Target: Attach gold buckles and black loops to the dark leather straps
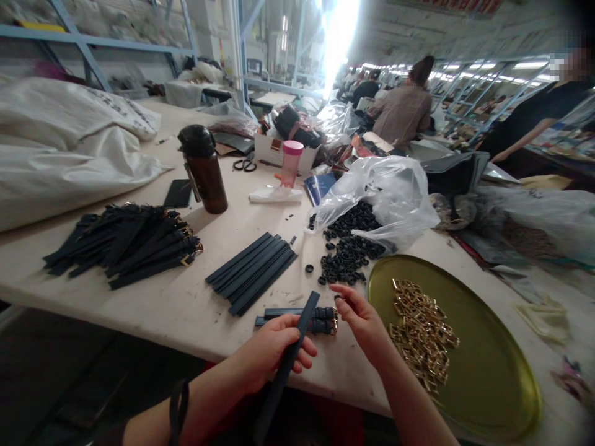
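Left hand (275, 342), one: grip clamped on a dark strap (283, 371), thumb over its face, the strap slanting above the near edge of the counter (183, 300), upper end plain, lower end lost in shadow. Right hand (365, 319), one: thumb and fingertip together on a small black loop (337, 298), held just beside the strap but apart from it. Step in hand, as judged — uniting strap and loop; the next move calls for bringing the loop to the strap's end and squaring the two, fingers keeping the strap flat. Beneath the hands: two buckled straps (287, 313), side by side, gold buckles to the right. Beyond the left hand: plain straps (253, 272), one bundle, laid parallel. Farther left: buckled straps in a fanned heap (125, 241), near a dark bottle (209, 176). Beyond the right hand: black loops (344, 272), loose, spilling from a clear plastic bag (395, 192). Far right: gold tray (497, 353), oval in view, bearing gold buckles (421, 334) — many, piled, uncounted.
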A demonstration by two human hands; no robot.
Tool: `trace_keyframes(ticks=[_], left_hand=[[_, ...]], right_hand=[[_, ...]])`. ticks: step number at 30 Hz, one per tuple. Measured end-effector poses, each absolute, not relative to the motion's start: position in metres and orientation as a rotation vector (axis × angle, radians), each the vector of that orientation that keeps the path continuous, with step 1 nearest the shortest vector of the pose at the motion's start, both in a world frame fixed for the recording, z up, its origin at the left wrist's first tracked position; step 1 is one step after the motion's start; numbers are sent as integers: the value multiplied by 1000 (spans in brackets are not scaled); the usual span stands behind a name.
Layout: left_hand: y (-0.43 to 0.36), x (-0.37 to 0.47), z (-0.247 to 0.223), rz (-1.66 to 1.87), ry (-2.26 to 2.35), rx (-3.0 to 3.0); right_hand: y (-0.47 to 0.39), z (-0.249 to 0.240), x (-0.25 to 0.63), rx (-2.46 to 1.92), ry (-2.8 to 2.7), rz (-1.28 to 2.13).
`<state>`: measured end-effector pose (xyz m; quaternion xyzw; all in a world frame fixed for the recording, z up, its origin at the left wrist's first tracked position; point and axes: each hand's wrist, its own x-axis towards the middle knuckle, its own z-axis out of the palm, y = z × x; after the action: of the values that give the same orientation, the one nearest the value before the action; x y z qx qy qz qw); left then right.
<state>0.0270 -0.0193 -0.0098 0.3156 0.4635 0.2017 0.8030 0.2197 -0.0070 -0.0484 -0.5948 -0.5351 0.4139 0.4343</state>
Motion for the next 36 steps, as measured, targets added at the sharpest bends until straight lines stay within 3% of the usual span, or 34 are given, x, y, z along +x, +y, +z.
trace_keyframes(ticks=[8, 14, 24, 36], left_hand=[[-29, 29, -17, 459, 1009, 1148], [-25, 26, -22, 446, 1148, 1513], [-31, 29, -17, 448, 1194, 1627], [-36, 21, -14, 401, 1272, 1837]], right_hand=[[-23, -43, 192, -1109, -523, 1432], [-34, -41, 181, -1051, -503, 1450], [-41, -38, 178, -939, -205, 1527], [-52, -46, 178, -972, -301, 1499]])
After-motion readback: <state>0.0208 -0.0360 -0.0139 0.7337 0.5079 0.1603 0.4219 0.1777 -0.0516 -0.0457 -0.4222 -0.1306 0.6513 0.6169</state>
